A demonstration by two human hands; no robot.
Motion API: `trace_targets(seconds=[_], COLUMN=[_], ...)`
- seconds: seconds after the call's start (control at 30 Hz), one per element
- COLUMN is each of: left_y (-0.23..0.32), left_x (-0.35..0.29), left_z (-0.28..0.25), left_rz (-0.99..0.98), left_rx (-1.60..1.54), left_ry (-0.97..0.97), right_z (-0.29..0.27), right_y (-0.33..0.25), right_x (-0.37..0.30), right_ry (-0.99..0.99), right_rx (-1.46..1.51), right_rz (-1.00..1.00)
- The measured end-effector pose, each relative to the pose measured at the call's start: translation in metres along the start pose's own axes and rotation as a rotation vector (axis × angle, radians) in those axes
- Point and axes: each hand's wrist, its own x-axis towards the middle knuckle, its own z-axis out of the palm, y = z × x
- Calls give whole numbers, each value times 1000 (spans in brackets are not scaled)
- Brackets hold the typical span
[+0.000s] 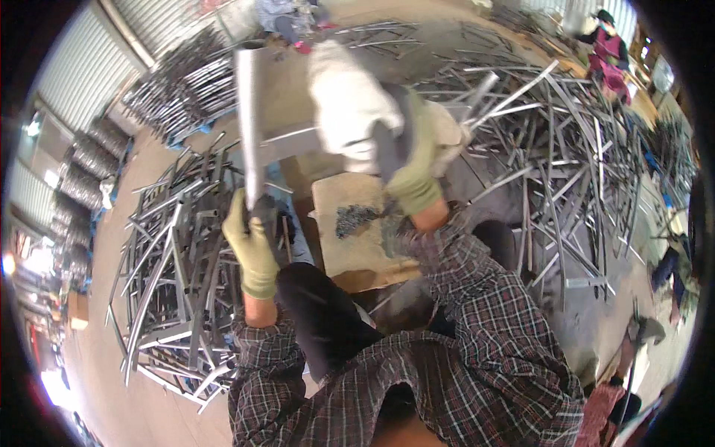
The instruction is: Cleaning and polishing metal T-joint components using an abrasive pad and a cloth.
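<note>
My left hand (253, 249), in a yellow-green glove with dark finger coating, is wrapped round the lower end of a metal tube (249, 123). The tube stands nearly upright, its hollow end at the top. My right hand (413, 160), gloved alike, is closed on a bunched white cloth (346, 104) held up in front of me. Motion blurs the cloth, and its folds hide some of my right fingers. Between my knees sits a tan cardboard surface (335, 257) with a heap of small dark metal pieces (357, 220) on it.
Loose metal tubes (175, 261) are piled at my left, and a larger tangled pile of tubes (555, 156) spreads at my right. Stacked tubes (186, 82) stand far left by a corrugated wall. Other people sit at the far side, one in a pink apron (607, 63).
</note>
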Motion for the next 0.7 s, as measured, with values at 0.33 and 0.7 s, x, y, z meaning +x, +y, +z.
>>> trace_targets(seconds=[0.33,0.7], left_y=[48,5], left_x=[27,21], left_z=[57,31], left_rz=[60,-2], left_rx=[201,295], left_ry=[-80,104], right_z=[-31,-50], right_y=[21,122], right_x=[71,9], right_ry=[-235,-20], right_rx=[584,478], right_rz=[534,920])
